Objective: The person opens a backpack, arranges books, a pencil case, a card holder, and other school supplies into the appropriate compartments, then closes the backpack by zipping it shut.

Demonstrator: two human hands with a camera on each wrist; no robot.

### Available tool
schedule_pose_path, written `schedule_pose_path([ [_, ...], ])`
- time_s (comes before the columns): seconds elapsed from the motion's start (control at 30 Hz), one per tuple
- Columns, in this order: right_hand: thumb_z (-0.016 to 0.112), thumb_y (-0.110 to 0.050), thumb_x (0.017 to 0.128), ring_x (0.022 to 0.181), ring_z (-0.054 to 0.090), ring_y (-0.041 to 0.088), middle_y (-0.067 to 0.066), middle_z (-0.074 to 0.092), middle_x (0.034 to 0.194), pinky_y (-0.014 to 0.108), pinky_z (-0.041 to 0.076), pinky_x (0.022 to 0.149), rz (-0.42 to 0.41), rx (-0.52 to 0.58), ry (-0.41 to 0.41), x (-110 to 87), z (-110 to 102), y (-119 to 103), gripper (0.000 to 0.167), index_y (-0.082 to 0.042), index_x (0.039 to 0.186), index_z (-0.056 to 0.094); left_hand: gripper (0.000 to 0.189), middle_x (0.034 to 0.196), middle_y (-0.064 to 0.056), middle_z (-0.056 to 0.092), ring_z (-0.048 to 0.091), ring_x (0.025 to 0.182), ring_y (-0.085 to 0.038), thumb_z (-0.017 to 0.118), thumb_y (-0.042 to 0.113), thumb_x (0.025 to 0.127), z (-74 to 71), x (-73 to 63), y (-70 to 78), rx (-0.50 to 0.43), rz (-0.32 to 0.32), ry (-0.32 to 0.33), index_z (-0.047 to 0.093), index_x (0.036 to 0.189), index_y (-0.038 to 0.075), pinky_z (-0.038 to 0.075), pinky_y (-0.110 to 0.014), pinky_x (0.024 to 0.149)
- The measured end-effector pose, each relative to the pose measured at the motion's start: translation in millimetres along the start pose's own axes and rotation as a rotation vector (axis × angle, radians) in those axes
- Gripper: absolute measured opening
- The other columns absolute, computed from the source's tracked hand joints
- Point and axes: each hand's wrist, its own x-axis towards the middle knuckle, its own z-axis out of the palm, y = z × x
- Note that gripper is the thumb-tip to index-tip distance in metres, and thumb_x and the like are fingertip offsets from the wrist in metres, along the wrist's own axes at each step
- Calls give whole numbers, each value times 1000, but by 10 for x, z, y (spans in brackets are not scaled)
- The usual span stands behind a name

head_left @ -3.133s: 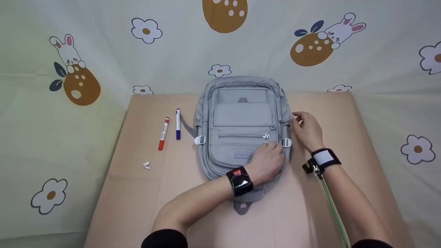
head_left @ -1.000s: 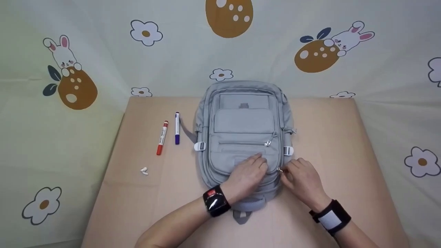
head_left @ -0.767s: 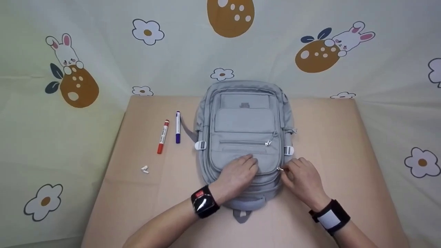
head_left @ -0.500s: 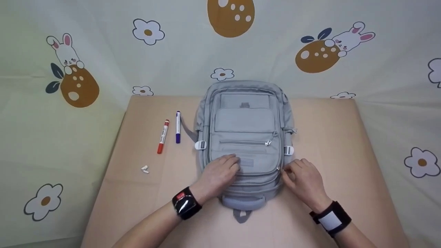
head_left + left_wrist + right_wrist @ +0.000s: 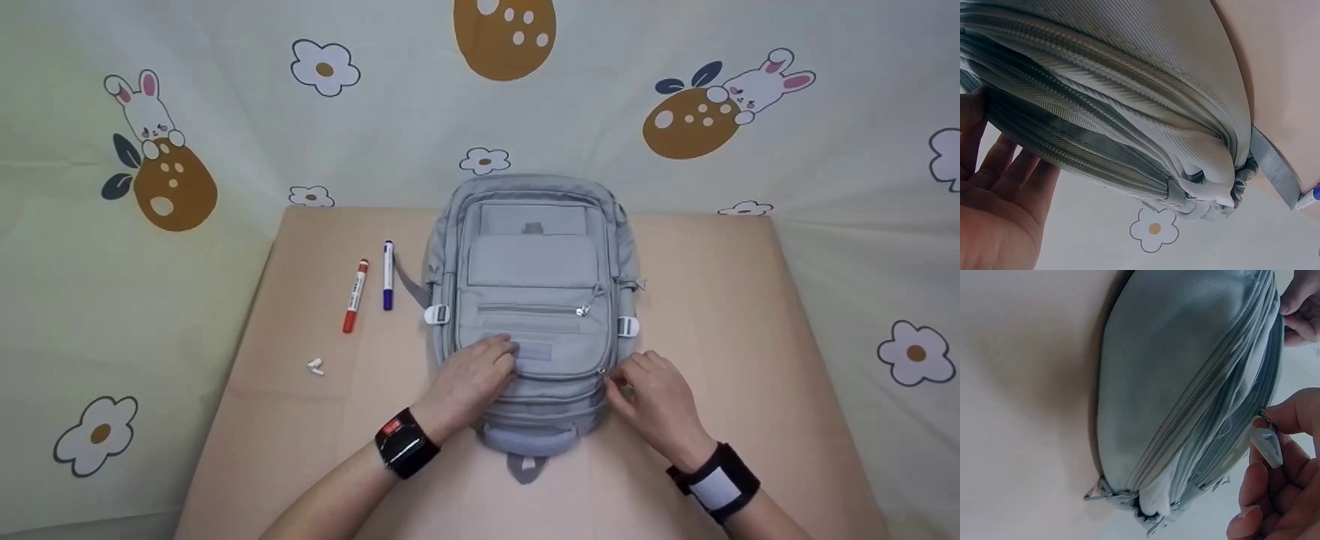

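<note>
A grey backpack (image 5: pixel 536 259) lies front up on the table, its top handle (image 5: pixel 531 441) toward me. My left hand (image 5: pixel 469 379) lies over the lower left of the front panel. In the left wrist view its thumb and fingers (image 5: pixel 1008 169) grip the edge of the front pocket beside the zipper track (image 5: pixel 1089 157). At the panel's lower right corner, my right hand (image 5: pixel 656 401) pinches a zipper pull (image 5: pixel 602 372). The right wrist view shows the pale pull tab (image 5: pixel 1268 447) between thumb and fingers, with its slider on the front pocket's zipper.
Left of the backpack lie a red marker (image 5: pixel 355 296) and a blue marker (image 5: pixel 388 275), with small white earbuds (image 5: pixel 316 367) nearer to me. A grey strap (image 5: pixel 410 280) sticks out toward the markers. Patterned cloth (image 5: pixel 390 112) hangs behind the table (image 5: pixel 720 300).
My right hand has come down from the backpack's right side to the zipper pull, then shifted slightly left with it. My left hand has slid left across the front panel.
</note>
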Motion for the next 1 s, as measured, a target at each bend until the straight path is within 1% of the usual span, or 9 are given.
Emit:
schedule_pose_path([
  [0.1, 80, -8, 77, 73, 54, 13, -7, 61, 78, 29, 44, 62, -24, 2, -22, 27, 21, -117, 17, -15, 82, 65, 6, 123, -8, 67, 60, 126, -25, 70, 13, 95, -3, 4, -3, -8, -14, -8, 66, 98, 10, 44, -34, 110],
  [0.2, 80, -12, 79, 76, 55, 13, -7, 63, 81, 30, 46, 65, -49, 5, -56, 66, 54, -248, 16, -17, 84, 65, 6, 124, -7, 67, 60, 126, -24, 70, 14, 95, -6, 1, -1, -14, -27, -15, 67, 99, 11, 43, -33, 110],
  [0.33, 80, -14, 81, 76, 54, 13, -8, 63, 82, 29, 46, 65, -50, 10, -80, 109, 86, -375, 14, -18, 85, 67, 6, 124, -6, 68, 60, 126, -23, 71, 15, 95, -7, 2, 10, -21, -41, -20, 68, 100, 12, 43, -33, 110],
  [0.47, 81, -14, 80, 74, 52, 10, -9, 61, 80, 27, 44, 63, -28, 6, -84, 117, 101, -419, 15, -18, 84, 68, 5, 124, -6, 68, 60, 125, -23, 69, 16, 96, -4, 11, 6, -36, -45, -17, 69, 99, 12, 44, -32, 109],
  [0.63, 82, -13, 79, 75, 52, 8, -11, 61, 81, 27, 44, 63, 1, 21, -99, 106, 103, -428, 15, -19, 85, 69, 4, 124, -8, 68, 61, 125, -25, 71, 16, 94, -2, 3, -5, -52, -35, 16, 69, 97, 13, 45, -34, 109],
  [0.73, 82, -13, 81, 74, 51, 9, -11, 62, 80, 27, 43, 63, 5, 23, -94, 103, 105, -422, 14, -19, 85, 70, 8, 125, -8, 68, 61, 125, -26, 73, 15, 93, -25, -33, -38, -51, -13, 35, 69, 99, 13, 46, -36, 108],
  [0.87, 82, -14, 81, 73, 51, 8, -11, 62, 79, 26, 43, 63, -6, 14, -77, 93, 104, -396, 13, -19, 84, 70, 16, 127, -10, 67, 61, 125, -27, 72, 12, 91, -90, -132, -145, -19, 15, 36, 68, 107, 11, 46, -36, 107],
  [1.0, 84, -13, 79, 73, 52, 8, -11, 62, 79, 26, 43, 63, -1, 25, -57, 74, 103, -372, 16, -19, 83, 69, 22, 130, -10, 65, 59, 127, -27, 72, 10, 90, -151, -258, -286, 17, 10, 25, 66, 111, 9, 46, -35, 108],
])
